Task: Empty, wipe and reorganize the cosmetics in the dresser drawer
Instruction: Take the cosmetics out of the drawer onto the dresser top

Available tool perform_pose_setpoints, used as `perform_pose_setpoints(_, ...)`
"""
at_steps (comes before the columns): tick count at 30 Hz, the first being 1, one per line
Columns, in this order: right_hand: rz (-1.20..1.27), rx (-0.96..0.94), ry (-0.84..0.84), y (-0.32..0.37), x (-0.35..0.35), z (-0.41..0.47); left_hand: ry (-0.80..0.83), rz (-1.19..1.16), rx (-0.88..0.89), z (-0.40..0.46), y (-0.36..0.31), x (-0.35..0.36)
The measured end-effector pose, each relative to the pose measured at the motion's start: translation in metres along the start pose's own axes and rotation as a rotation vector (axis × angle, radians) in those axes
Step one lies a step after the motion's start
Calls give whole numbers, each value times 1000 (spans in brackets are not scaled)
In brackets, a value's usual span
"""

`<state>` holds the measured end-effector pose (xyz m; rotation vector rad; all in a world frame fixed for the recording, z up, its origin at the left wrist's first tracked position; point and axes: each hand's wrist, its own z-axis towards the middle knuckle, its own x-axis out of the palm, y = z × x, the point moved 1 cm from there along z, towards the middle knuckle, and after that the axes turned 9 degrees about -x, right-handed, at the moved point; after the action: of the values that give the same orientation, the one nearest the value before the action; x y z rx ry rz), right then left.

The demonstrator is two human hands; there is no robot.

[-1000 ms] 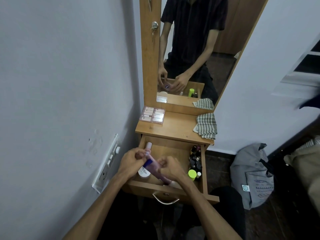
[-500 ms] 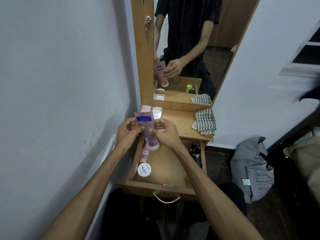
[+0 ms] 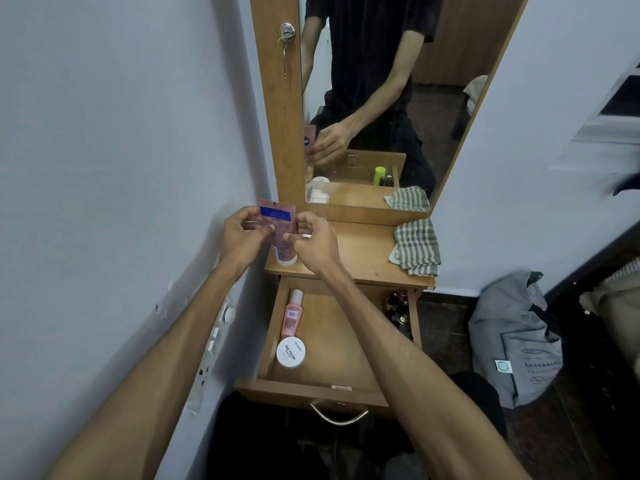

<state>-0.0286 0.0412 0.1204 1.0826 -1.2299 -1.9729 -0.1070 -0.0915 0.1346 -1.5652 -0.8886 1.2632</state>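
A: Hands?
B: Left hand point(image 3: 242, 235) and right hand point(image 3: 311, 242) both pinched the pink plastic tube with a blue label point(image 3: 280, 233), fingers curled on its flat crimped end. Tube stood cap-down, white cap at the left front corner of the wooden dresser top point(image 3: 360, 251); couldn't tell whether it actually touched.
A: Drawer?
B: Open wooden drawer point(image 3: 332, 348) pulled out below the top. Inside, along the left wall, lay a slim pink bottle with a pale cap point(image 3: 292, 315); just in front of it sat a round white jar lid marked nail polish point(image 3: 291, 351). Small dark bottles point(image 3: 398, 306) crowded the right rear, partly hidden by the right forearm.
A: Anything else?
B: Folded green-and-white checked cloth point(image 3: 417, 247) lay on the top's right side. Tall mirror point(image 3: 381, 98) stood behind. Grey fabric bag point(image 3: 516, 344) on the floor, right.
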Motion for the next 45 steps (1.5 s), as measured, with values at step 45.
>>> perform_pose_setpoints(45, -249, 563, 130, -108, 35, -119, 160, 1137, 294, -111, 110, 28)
